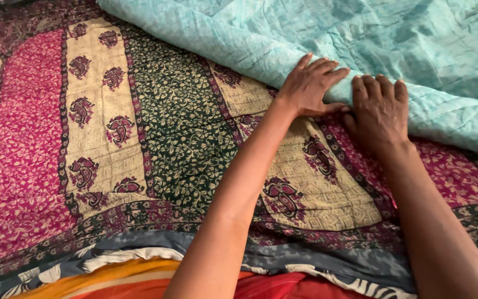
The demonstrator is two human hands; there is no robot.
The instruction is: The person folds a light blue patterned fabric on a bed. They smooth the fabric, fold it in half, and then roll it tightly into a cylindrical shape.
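From the head camera, my left hand (311, 83) lay flat and open, fingers spread, on the folded edge of a pale turquoise quilt (360, 39), while my right hand (380, 108), just beside it, curled its fingers over the same fold, gripping it. The turquoise quilt lay across the upper right of a patterned bedspread (112, 138) banded in magenta, cream and dark green, with an orange, red and grey floral cloth (139, 274) bunched along the near edge.
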